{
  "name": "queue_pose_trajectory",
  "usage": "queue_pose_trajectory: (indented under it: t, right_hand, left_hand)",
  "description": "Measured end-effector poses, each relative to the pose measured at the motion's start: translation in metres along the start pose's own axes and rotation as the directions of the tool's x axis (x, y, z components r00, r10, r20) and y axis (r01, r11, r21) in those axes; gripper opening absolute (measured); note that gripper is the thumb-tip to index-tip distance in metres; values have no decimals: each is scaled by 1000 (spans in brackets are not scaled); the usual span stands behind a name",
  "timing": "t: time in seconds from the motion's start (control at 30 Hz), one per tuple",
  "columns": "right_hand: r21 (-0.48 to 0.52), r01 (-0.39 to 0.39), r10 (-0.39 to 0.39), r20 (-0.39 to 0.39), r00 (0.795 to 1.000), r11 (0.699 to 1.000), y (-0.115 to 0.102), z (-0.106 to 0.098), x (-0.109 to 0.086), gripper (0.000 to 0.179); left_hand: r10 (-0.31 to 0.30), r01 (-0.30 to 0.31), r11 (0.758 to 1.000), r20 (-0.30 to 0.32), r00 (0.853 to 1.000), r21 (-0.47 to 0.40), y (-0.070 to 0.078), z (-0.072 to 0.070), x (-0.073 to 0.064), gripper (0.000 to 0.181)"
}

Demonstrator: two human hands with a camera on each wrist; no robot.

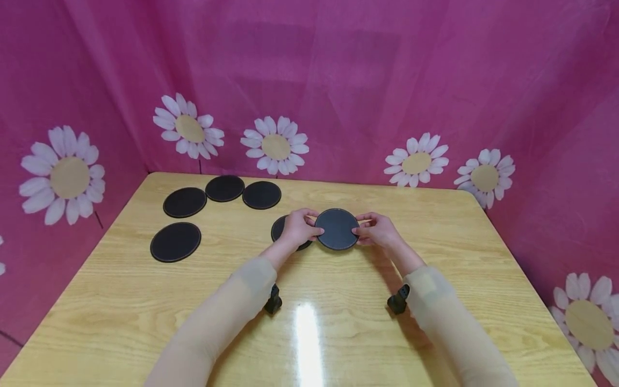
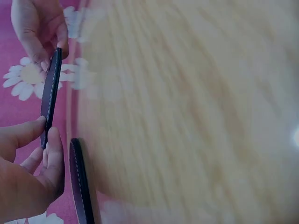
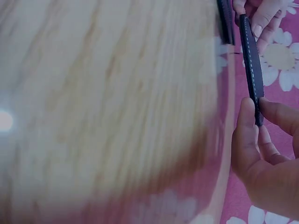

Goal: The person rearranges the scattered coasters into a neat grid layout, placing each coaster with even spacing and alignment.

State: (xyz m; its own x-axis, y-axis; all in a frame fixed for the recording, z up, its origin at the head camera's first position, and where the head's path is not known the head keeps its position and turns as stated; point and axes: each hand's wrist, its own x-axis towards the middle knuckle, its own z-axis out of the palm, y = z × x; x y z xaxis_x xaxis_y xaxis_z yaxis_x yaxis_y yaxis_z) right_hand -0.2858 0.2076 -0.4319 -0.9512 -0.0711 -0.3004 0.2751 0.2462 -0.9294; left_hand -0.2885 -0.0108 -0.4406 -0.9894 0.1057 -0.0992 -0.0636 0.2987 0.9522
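Note:
Both hands hold one round black coaster with stitching along its rim, raised off the table. My left hand pinches its left edge between thumb and fingers. At the opposite edge, my right hand pinches it the same way. The wrist views show the held coaster edge-on, the thumb on one face and fingertips on the other. Another black coaster lies on the table, partly hidden behind the left hand; its stitched edge shows in the left wrist view.
Several more black coasters lie at the back left of the wooden table: one coaster nearest, others curving along the back, such as the coaster. A pink curtain with white daisies stands behind and at both sides.

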Motion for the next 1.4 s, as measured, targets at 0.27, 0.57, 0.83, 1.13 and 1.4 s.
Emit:
queue_pose_trajectory:
  t: [0.27,0.57,0.83,1.13,1.4]
  right_hand:
    - [-110,-9,7,-14,1000,994,5,-1,6,47]
    - [-223,-12,4,-36,999,975,6,2,9,44]
    - [-287,14,-22,-26,999,958,7,1,8,43]
    - [-384,78,-90,-13,996,920,5,4,7,36]
    - [-515,93,-112,-7,994,852,5,8,7,35]
  left_hand:
    - [27,-34,981,37,999,193,-3,4,7,40]
    - [14,-28,965,54,998,259,0,4,8,38]
    - [40,-64,937,79,996,344,1,4,9,37]
    - [78,-103,885,74,994,455,2,5,8,33]
    - [87,-119,864,87,992,489,1,3,9,32]
